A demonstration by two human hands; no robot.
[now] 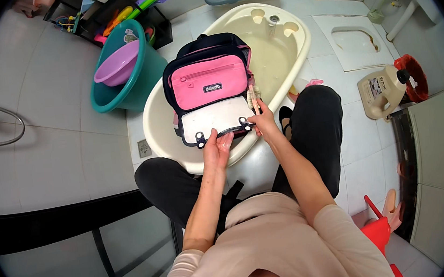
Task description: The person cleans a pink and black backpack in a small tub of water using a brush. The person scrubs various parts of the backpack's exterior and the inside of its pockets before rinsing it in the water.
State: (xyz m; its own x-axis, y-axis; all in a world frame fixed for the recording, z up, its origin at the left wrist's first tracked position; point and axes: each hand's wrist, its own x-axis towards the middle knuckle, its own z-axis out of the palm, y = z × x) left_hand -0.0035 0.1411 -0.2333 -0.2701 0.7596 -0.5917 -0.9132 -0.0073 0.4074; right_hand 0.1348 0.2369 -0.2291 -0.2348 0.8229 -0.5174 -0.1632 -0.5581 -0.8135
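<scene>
In the head view I see the pink-and-navy fabric backpack [209, 80] lying pocket side up in the oval cream plastic tub [274, 57], its smooth white panel [215, 116] nearest the wearer. The left hand [219, 145] is partly curled, holding the backpack's near edge by the slim black carrying handle [237, 130]. The right hand [264, 121] has bent fingers at that handle's right end; I can't tell what they clasp. I'd judge a steady left hold and light right-hand pressure best, keeping the panel flat.
</scene>
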